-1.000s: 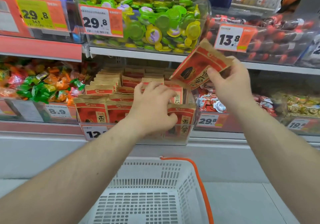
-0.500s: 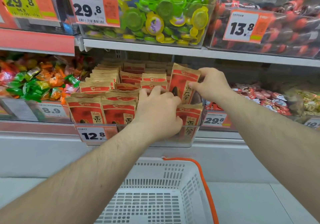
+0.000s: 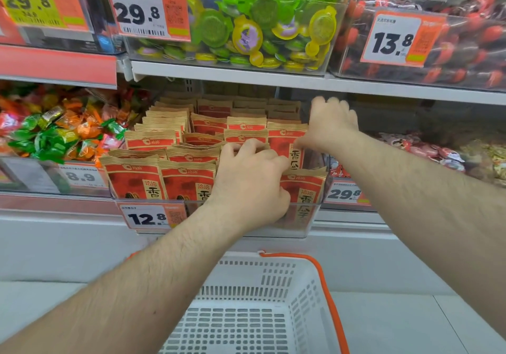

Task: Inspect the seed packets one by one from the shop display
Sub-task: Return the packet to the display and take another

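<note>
At the middle shelf, seed packets (image 3: 189, 178) stand upright in a clear bin (image 3: 312, 216). Left hand (image 3: 250, 184) rests among the front rows, fingers curled between packets. Right hand (image 3: 332, 123) hovers at the bin's right edge, thumb touching a packet, fingers loosely spread. White basket (image 3: 273, 312) sits below.

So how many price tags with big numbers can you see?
6: top row 29.8, 29.8, 13.8; lower row 8.9, 12.8, 29.8. More may be hidden.

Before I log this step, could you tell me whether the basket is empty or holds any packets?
Empty as far as shown: the basket's white slotted floor and walls are bare, though an arm hides part.
</note>
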